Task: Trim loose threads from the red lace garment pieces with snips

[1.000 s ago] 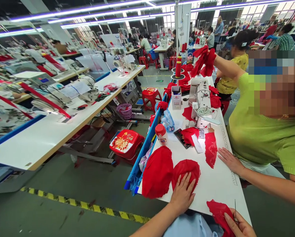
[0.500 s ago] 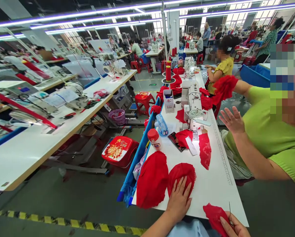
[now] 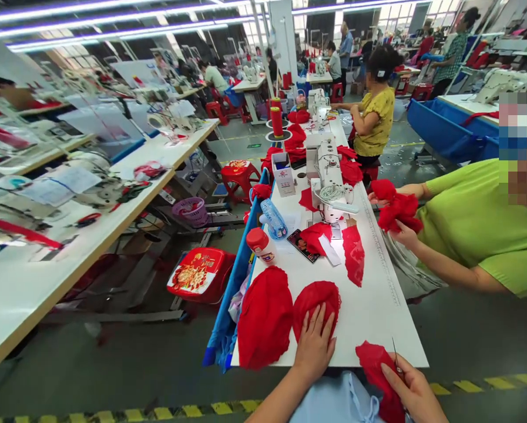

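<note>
My left hand (image 3: 315,343) lies flat, fingers spread, on a rounded red fabric piece (image 3: 311,294) on the white table. Left of it is a larger red fabric piece (image 3: 264,320). At the table's front edge, my right hand (image 3: 415,388) is closed around a red lace fabric piece (image 3: 375,364). A slim pointed metal tool (image 3: 396,357) juts up from the same hand; its lower part is hidden by the fingers. Further up the table lies a narrow red lace strip (image 3: 353,255), near the sewing machine (image 3: 329,170).
A red-capped bottle (image 3: 260,244), a blue clear case (image 3: 273,218) and a phone-like dark card (image 3: 302,245) line the table's left side. A blue cloth trough (image 3: 228,305) hangs along that edge. At right, a co-worker in a green shirt (image 3: 470,235) holds bunched red fabric (image 3: 395,205).
My view has turned rightward. The co-worker has brought both hands together on the red fabric, lowering the one that held it out. My hands keep their holds.
</note>
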Motion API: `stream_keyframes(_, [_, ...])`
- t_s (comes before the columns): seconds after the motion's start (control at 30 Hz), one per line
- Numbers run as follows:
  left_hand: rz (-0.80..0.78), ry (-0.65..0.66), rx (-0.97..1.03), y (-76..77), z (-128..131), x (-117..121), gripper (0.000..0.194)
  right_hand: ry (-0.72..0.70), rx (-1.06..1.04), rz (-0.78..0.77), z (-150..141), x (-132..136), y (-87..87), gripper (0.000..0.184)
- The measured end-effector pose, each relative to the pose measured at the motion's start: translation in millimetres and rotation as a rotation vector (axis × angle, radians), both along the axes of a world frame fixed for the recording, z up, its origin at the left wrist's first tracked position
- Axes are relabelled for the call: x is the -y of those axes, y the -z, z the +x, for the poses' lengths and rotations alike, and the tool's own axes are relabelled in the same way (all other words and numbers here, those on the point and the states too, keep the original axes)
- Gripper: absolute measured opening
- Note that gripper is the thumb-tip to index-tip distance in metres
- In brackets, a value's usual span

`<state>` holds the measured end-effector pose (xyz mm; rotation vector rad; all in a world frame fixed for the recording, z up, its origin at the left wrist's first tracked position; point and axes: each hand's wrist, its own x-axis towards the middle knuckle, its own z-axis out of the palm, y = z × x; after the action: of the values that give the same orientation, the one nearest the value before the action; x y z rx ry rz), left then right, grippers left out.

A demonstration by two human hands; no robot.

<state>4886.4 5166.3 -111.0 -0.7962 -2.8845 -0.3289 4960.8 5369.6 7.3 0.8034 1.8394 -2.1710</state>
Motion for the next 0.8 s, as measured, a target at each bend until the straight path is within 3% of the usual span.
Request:
stream_keyframes(0.2, [-0.002,0.018,-0.010,-3.4,0,2,0.060,-0.023,0.002,0.044,2,3,-11.4,0.044])
stream_keyframes(0.53, [0.001,0.015,0.021,-9.0,1,2,0.061,-0.014,0.021,-0.007,4,5,-20.4,0.041])
stream_keyframes(0.67, [-0.011,0.015,0.021,-6.8,2,2,0.061,-0.002,0.005,0.020,5,3,-11.7,0.043])
stream_keyframes(0.8, [-0.026,0.013,0.022,-5.8,1,1,0.062,-0.046,0.032,0.018,7,-8,11.0,0.045])
